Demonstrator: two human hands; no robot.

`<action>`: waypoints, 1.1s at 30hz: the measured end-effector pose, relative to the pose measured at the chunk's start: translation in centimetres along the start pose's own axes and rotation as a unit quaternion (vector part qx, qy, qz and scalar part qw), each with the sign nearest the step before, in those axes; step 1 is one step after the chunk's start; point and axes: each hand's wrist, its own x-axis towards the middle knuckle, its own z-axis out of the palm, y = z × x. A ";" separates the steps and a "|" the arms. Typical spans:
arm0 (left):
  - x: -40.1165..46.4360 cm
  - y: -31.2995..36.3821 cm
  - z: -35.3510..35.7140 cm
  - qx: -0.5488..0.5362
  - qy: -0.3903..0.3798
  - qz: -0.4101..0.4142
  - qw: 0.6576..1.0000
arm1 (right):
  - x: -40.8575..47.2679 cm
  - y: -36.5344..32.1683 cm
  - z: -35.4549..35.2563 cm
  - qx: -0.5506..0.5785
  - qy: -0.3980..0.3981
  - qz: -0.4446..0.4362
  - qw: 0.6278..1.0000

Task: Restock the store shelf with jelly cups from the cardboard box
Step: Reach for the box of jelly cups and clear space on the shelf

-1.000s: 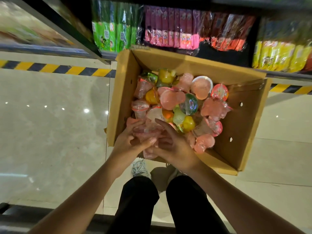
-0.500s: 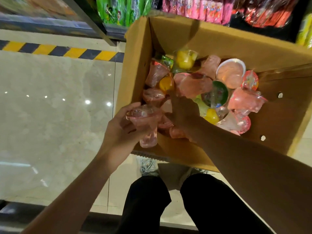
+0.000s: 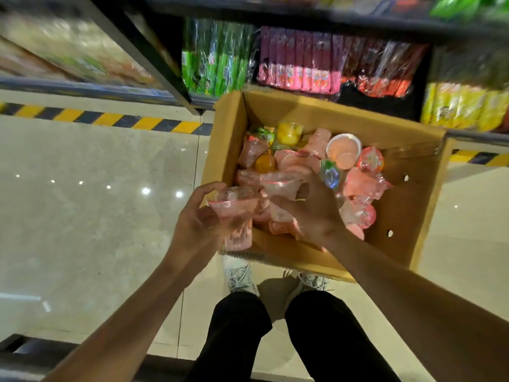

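1. Head view: my left hand (image 3: 198, 230) has its fingers and thumb curled round a pink see-through plastic jelly cup (image 3: 235, 216), holding it upright just at the near-left corner of the open brown cardboard box (image 3: 228, 150), which stands on the pale glossy floor (image 3: 96, 202).
2. Same view: my right hand (image 3: 311, 213) is down in the box among the heap of mixed jelly cups (image 3: 355, 183), pink, yellow and green. Its fingers are wrapped about more pink wrapped cups (image 3: 281, 186), though how many I cannot tell, since the knuckles hide them.
3. From the box, the store shelf (image 3: 316, 20) lies at twelve o'clock, with green packets (image 3: 214, 67) at eleven, pink packets (image 3: 297, 64) straight ahead and yellow packets (image 3: 462, 106) at two.
4. The step in hand, I judge, is gathering: both hands loading up before any cup reaches the shelf.
5. Next I reckon I must lift the right hand clear without spilling loose cups, keep the left cup upright, then rise and carry both toward twelve o'clock to find the jelly row, which is not visible here.
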 end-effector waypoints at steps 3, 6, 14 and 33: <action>-4.5 5.7 0.0 0.006 -0.002 0.026 1.000 | -4.2 -5.9 -4.8 0.145 0.007 0.017 0.989; -10.0 12.8 0.0 0.004 -0.020 0.049 0.999 | -9.5 -13.0 -10.3 0.189 0.020 -0.033 0.981; -26.0 32.8 -0.1 0.040 -0.054 0.184 0.981 | -24.3 -33.2 -23.1 0.229 0.097 -0.120 0.961; -43.8 59.3 3.7 0.059 -0.107 0.493 0.861 | -38.1 -56.2 -40.2 0.181 0.246 -0.371 0.877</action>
